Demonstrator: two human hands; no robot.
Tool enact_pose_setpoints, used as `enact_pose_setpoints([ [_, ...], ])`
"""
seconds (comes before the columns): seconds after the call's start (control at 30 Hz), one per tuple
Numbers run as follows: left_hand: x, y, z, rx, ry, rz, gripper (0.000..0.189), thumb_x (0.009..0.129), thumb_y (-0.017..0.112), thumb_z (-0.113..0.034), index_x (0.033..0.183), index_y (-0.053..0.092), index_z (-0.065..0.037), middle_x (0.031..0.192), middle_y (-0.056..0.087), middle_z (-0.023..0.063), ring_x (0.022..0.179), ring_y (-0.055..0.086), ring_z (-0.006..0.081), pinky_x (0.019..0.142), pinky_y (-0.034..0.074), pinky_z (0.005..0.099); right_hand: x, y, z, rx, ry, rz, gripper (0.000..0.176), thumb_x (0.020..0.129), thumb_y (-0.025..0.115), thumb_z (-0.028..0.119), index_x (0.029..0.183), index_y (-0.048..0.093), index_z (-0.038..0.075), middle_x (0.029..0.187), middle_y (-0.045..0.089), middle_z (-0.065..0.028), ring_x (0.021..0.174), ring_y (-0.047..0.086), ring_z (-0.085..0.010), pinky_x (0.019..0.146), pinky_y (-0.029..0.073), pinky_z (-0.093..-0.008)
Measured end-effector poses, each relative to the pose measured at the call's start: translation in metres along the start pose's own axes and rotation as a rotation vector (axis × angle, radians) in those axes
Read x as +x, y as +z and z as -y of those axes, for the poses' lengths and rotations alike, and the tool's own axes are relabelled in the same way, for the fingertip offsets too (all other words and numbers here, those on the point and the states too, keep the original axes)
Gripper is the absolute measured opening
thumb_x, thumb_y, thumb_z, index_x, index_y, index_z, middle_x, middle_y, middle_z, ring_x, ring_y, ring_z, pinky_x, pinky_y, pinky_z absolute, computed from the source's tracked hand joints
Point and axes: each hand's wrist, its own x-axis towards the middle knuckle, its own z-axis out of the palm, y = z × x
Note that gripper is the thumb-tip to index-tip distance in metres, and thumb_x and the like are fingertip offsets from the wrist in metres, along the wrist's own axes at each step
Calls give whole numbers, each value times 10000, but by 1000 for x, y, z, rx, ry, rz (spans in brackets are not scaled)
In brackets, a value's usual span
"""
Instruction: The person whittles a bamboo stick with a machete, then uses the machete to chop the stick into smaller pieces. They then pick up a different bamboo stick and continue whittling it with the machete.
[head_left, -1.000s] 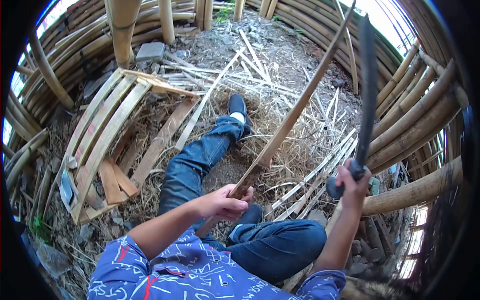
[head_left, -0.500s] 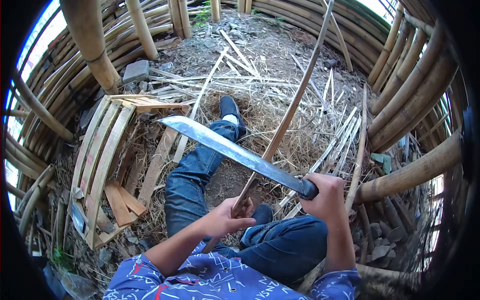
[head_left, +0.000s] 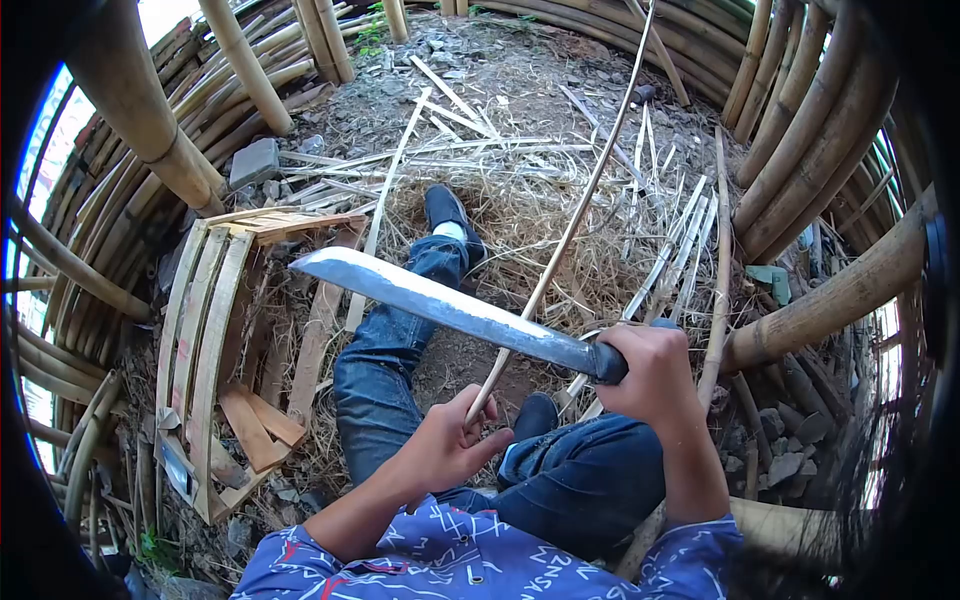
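My right hand [head_left: 650, 370] is wrapped round the dark handle of a machete [head_left: 440, 309]. Its broad, shiny blade points left across my lap, with the tip over my stretched-out leg. In my left hand [head_left: 455, 440] is the lower part of a long, thin bamboo strip [head_left: 585, 212], gripped between thumb and fingers. The strip slants up and away to the right, toward the far fence. Blade and strip cross in this view, a little above my left hand. My jeans-clad legs [head_left: 375, 390] lie below, one stretched forward and one folded.
On the left lies a slatted wooden crate [head_left: 205, 330] with loose boards beside it. Split bamboo strips [head_left: 675, 250] and fibrous shavings [head_left: 560, 280] litter the ground ahead. Bamboo poles [head_left: 840, 310] stand and lean on both sides. A grey block [head_left: 254, 163] sits at the back left.
The bamboo strip has turned, now showing a narrower side. The machete has shifted slightly left and down, still across the strip. The camera view has moved a little.
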Motion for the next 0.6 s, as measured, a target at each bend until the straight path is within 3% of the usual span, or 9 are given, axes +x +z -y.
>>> enact_pose_setpoints([
  [0.47,-4,2,-14,62,-110,36,271,860,676,-151,1025,493,-38,523,372,-25,499,336,58,465,260,284,-1,8,1,-98,25,140,276,567,749,212,782,622,93,654,622,-104,655,649,-291,603,500,-388],
  [0.53,-6,2,-19,68,-208,16,243,853,642,-62,1042,492,-30,559,356,-70,516,324,34,486,256,257,-2,14,2,-125,31,139,271,565,747,210,767,611,90,645,618,-103,649,648,-289,599,501,-388],
  [0.6,-7,1,-19,56,-229,5,244,844,614,-40,1052,488,-21,557,381,-52,518,353,44,495,284,260,-3,20,2,-149,36,138,266,564,745,208,752,599,88,635,614,-102,643,647,-288,596,502,-388],
])
